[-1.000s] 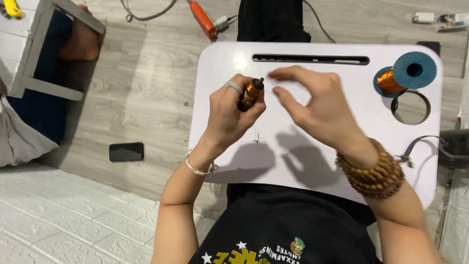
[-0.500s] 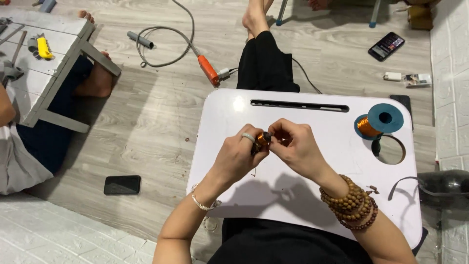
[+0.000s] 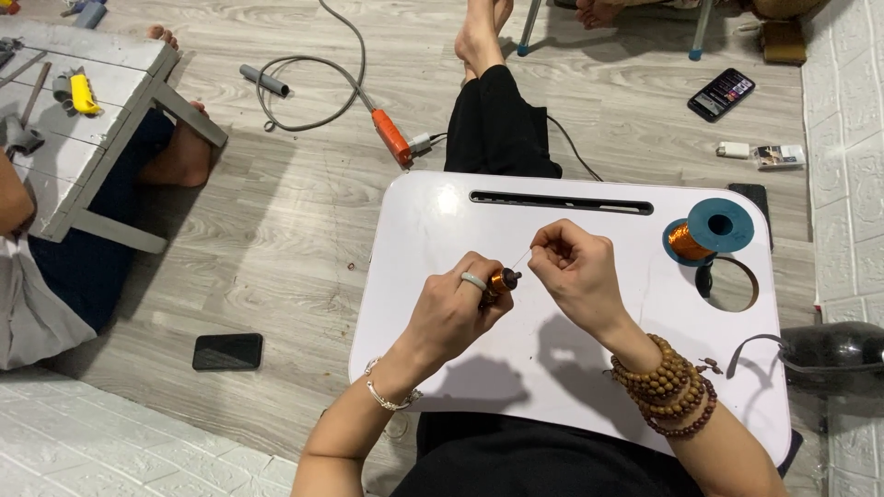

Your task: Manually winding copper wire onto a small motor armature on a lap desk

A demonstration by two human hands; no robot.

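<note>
Grey wood-look flooring spreads under a white rounded lap table with a long slot along its far edge and a round hole at its right side. Over the middle of that table the left hand, a silver ring on one finger, is clenched around a small copper-wound coil on a dark core, which sticks out to the right of the fist. Just right of it the right hand, brown wooden bead bracelets at its wrist, pinches a thin wire between thumb and fingertips; the wire runs from the pinch down to the coil. Farther right, beside the hole, lies a teal spool of copper wire. On the floor to the near left lies a black phone, and farther off an orange plug on a grey cable. At the far left stands a low grey wooden bench bearing a yellow tool
</note>
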